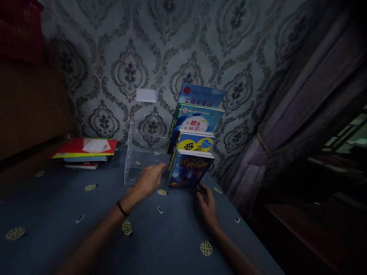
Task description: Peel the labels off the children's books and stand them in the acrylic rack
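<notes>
Blue tablecloth [160,236] nearest, printed with yellow spotted shapes. Both forearms reach in over it; black band [122,209] on the left wrist. Right hand [208,204]: fingers parted and loosely bent, nothing seen in it, fingertips at the lower right corner of the dark blue book [191,170]; touching or just short, can't tell. Left hand [150,179]: back of hand to camera, index finger toward the book's left edge, other fingers hidden, so how far open and any hold, can't tell. Dark blue book stands upright between the two hands and slightly beyond, cover facing camera.

Clear stand [128,160]: see-through, left side panel upright, left part bare with cloth showing through. Books lined up at its right part, one behind another, rising toward the back: dark blue in front, then yellow-and-blue book [196,143], light blue book [200,116], tall blue book [205,93] rearmost. Left of stand, well apart from hands: flat book stack [86,151], red on top, white label on it. White card [146,95] above stand; patterned wallpaper [129,72] behind; purple curtain [249,168] right, tied back.
</notes>
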`<act>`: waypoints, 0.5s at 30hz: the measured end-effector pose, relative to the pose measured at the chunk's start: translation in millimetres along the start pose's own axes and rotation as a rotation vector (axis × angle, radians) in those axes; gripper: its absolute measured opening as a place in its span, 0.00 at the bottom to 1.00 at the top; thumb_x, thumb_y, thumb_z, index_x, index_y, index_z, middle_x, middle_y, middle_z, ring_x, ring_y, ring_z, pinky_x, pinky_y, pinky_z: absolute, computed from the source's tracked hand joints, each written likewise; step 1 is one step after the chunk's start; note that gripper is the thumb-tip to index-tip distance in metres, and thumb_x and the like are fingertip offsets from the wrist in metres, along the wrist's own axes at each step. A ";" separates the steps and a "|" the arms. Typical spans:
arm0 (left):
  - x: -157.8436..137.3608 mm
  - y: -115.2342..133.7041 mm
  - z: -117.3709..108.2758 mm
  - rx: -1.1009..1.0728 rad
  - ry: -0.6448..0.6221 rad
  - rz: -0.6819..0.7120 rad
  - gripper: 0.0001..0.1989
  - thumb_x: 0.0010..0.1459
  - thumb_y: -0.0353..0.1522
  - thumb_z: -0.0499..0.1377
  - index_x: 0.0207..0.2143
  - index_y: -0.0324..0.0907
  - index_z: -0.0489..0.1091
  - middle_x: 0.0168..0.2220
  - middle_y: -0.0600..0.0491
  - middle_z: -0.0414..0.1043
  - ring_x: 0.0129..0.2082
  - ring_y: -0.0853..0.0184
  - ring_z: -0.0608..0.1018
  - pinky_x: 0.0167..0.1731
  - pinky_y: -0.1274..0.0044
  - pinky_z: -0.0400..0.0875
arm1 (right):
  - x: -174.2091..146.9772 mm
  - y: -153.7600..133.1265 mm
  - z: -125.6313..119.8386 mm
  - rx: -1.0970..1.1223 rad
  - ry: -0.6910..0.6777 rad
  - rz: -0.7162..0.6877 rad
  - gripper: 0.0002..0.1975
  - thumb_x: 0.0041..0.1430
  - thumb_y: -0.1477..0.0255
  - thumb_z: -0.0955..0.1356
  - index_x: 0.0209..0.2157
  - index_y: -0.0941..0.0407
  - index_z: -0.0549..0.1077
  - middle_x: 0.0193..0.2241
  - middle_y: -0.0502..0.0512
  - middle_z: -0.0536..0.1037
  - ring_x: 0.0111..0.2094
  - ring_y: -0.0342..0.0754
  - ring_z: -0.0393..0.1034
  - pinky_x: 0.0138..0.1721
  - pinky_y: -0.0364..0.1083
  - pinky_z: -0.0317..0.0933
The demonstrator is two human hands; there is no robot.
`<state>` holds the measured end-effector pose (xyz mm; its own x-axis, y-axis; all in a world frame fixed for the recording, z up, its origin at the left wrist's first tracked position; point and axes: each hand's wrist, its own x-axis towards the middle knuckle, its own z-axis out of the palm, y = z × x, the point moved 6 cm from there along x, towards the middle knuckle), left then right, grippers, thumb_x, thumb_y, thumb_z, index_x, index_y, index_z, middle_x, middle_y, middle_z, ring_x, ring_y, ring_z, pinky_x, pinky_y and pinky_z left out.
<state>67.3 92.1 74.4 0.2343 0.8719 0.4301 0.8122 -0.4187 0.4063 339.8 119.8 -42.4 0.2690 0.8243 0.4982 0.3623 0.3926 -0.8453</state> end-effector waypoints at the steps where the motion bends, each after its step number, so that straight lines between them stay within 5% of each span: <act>1: -6.7 -7.0 -2.1 0.001 0.020 0.008 0.18 0.68 0.28 0.50 0.55 0.45 0.71 0.46 0.49 0.81 0.47 0.61 0.82 0.46 0.72 0.76 | 0.0 -0.9 0.6 0.007 -0.001 0.017 0.23 0.52 0.52 0.69 0.42 0.54 0.74 0.41 0.61 0.79 0.42 0.58 0.76 0.41 0.57 0.72; 7: -57.4 -66.3 -20.8 0.098 0.090 -0.019 0.17 0.67 0.27 0.51 0.53 0.46 0.73 0.44 0.51 0.82 0.43 0.65 0.83 0.45 0.75 0.75 | -17.3 -21.9 14.9 0.023 -0.134 0.138 0.24 0.49 0.46 0.70 0.21 0.53 0.67 0.19 0.48 0.68 0.23 0.47 0.63 0.26 0.46 0.61; 15: -91.2 -156.5 -84.0 0.346 0.206 -0.316 0.17 0.67 0.27 0.49 0.50 0.43 0.74 0.45 0.45 0.78 0.48 0.59 0.78 0.49 0.69 0.72 | -96.1 -96.5 95.8 0.086 -0.549 0.271 0.30 0.47 0.42 0.70 0.15 0.52 0.59 0.16 0.46 0.58 0.20 0.43 0.53 0.23 0.44 0.52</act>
<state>-126.1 56.7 39.3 -0.1334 0.8597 0.4930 0.9639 -0.0031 0.2663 193.4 41.7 -27.2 -0.1651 0.9801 0.1104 0.2659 0.1520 -0.9519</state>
